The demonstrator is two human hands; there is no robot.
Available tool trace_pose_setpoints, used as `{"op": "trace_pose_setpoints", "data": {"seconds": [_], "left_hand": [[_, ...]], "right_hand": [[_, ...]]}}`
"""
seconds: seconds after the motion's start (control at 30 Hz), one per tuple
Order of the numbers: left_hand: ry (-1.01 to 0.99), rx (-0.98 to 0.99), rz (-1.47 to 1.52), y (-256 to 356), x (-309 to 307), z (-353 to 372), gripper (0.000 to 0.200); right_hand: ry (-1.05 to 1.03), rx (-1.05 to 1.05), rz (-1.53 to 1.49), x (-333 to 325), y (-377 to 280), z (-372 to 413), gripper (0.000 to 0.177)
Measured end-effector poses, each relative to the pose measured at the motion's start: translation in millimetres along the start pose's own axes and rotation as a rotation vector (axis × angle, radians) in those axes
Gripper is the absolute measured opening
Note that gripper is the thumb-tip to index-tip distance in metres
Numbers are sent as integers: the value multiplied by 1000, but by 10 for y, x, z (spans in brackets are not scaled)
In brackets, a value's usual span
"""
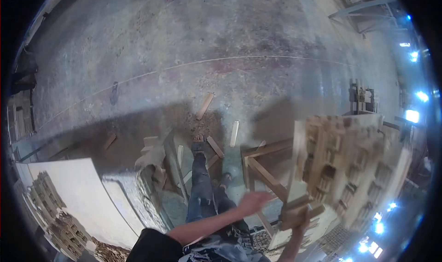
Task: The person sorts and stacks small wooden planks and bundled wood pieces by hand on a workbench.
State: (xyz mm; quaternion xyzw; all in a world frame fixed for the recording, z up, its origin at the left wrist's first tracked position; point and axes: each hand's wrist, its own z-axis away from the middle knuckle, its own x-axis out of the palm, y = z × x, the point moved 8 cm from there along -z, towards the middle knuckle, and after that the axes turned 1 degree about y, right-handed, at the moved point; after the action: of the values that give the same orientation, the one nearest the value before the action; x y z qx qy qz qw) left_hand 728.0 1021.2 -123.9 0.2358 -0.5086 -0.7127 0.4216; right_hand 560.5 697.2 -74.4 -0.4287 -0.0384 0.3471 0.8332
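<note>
The left hand (pixel 255 201) reaches forward above the knees with its grip wide, fingers spread and touching nothing, just beside a wooden frame (pixel 269 172). The right hand (pixel 300 224) has its grip closed round a wooden piece (pixel 299 212) at the lower corner of a stack of blocks (pixel 345 170), which is held tilted at the right (it is blurred, so single blocks are hard to tell apart). Below, the person's legs (pixel 201 183) in jeans stand on the concrete floor (pixel 184 45), with loose slats (pixel 205 106) lying near the 2 feet. At the left lies a pale surface (pixel 78 188) edged with small wood pieces (pixel 46 197).
</note>
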Motion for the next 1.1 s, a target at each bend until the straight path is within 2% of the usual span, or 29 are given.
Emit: {"op": "trace_pose_setpoints", "data": {"seconds": [0.03, 0.07, 0.1, 0.13, 0.17, 0.2, 0.27, 0.33, 0.4, 0.47, 0.53, 0.6, 0.77, 0.87, 0.97, 1.03, 1.1], "left_hand": [[224, -177, 87, -643, -333, -102, 29], [237, -430, 181, -1128, -770, -236, 31], [491, -386, 127, -1581, -1245, -326, 31], [533, -448, -100, -2180, -1610, -482, 31], [658, -435, -213, -2579, -1975, -575, 29], [625, -627, -221, -3206, -2205, -709, 29], [750, -590, -418, -4060, -2578, -1022, 28], [656, -686, -511, -4646, -2783, -1366, 27], [674, -669, -694, -4992, -2896, -1779, 27], [581, -768, -573, -5485, -2989, -2191, 34], [560, -734, -712, -5718, -3085, -2536, 40], [641, -655, -890, -5947, -3156, -2809, 44], [667, -723, -969, -6408, -3311, -3190, 43], [723, -647, -1000, -6604, -3338, -3278, 37], [436, -671, -723, -6571, -3124, -3189, 35], [416, -627, -606, -6464, -2871, -2981, 30], [565, -602, -514, -6074, -2602, -2555, 25]], "right_hand": [[-50, -31, -4, 45, -52, 8, 62], [-101, -61, -7, 165, -126, 42, 64], [-37, 2, -32, 303, -106, 87, 68], [89, -84, -78, 21, 30, -25, 72], [179, -92, -52, -91, 114, -25, 72], [219, -85, -7, -89, 185, 0, 72], [302, -69, 64, -71, 384, 44, 73], [368, -39, 133, 48, 627, 41, 74], [421, 8, 196, 215, 876, 22, 74], [460, 52, 257, 361, 1097, -38, 75], [491, 86, 302, 447, 1255, -81, 76], [523, 107, 350, 497, 1306, -125, 76], [572, 139, 438, 570, 1363, -261, 78], [575, 143, 467, 597, 1379, -336, 79], [563, 148, 478, 583, 1398, -356, 80], [533, 145, 459, 591, 1433, -398, 81], [481, 138, 436, 622, 1469, -449, 81]]}}
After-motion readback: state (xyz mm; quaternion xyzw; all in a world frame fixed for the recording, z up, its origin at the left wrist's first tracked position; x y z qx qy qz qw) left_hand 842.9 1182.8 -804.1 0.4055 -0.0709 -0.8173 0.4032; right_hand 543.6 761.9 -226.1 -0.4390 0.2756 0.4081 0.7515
